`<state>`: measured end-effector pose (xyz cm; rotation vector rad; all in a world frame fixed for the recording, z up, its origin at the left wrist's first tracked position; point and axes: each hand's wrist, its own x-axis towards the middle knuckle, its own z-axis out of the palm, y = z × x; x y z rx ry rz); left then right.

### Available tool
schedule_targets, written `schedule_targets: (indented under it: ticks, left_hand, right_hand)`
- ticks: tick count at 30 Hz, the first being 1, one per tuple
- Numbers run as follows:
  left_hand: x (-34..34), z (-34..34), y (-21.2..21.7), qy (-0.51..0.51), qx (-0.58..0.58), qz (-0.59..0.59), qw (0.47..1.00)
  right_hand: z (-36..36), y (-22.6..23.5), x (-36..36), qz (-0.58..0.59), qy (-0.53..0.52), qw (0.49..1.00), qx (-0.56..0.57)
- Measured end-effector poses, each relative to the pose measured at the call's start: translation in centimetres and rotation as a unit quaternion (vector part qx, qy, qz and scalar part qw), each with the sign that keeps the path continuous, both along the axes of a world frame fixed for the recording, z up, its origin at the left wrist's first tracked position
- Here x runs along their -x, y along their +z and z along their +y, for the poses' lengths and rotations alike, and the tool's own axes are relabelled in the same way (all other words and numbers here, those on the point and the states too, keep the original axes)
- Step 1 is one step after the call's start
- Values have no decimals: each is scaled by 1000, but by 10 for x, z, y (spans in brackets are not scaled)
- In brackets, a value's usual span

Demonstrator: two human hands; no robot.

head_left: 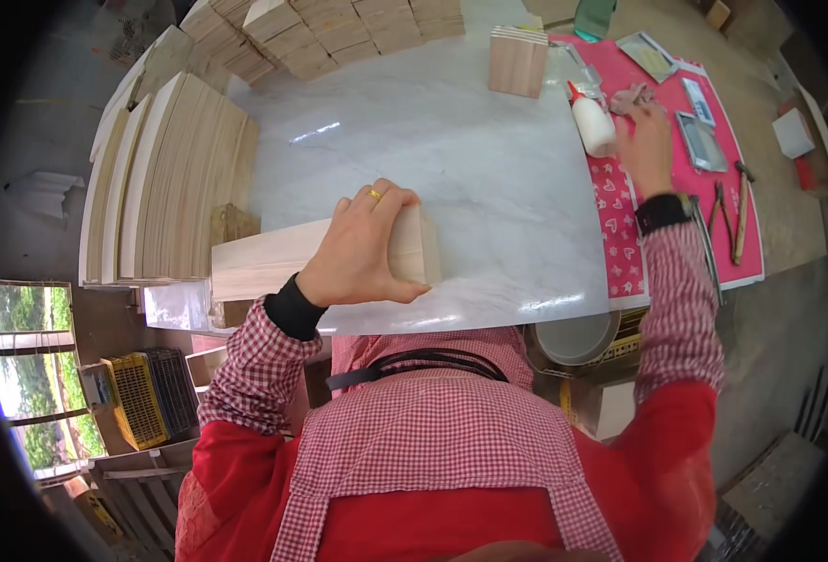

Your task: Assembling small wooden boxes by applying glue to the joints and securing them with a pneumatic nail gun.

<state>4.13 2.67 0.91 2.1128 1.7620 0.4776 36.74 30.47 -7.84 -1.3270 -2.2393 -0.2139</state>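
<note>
A long pale wooden box (278,255) lies at the near middle of the table. My left hand (362,245), with a ring on one finger, is closed over its right end, thumb on the near side and fingers on the far side. Out to the right, my right hand (648,145) has its fingertips closed on a crumpled pinkish rag (631,97); the fingers are slightly blurred. Just left of that hand a white glue bottle (593,124) with a red tip lies tilted on the pink cloth.
Tall stacks of wooden boards (175,178) stand at the left, with wooden blocks (315,42) at the back. A small stack of wood pieces (517,64) stands near the pink cloth (681,220). Clear trays (701,142), pliers (721,217) and a hammer (742,215) lie at right.
</note>
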Motion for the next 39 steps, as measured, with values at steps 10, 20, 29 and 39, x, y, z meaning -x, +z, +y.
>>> schedule_targets:
  ticks: [10, 20, 29, 39]
  left_hand:
    - [-2, 4, -5, 13, -38, 17, 999]
    - [2, -2, -3, 22, -1, 30, 999]
    - [1, 2, -11, -3, -37, 4, 999]
    - [4, 2, -18, 1, -70, 16, 997]
  right_hand:
    - [154, -68, -58, -273, -152, 945, 90]
    - [-20, -9, 59, 272, 171, 929, 184]
    - [-236, 15, 140, 384, 386, 766, 342]
    - [-275, 32, 88, 366, 399, 724, 428]
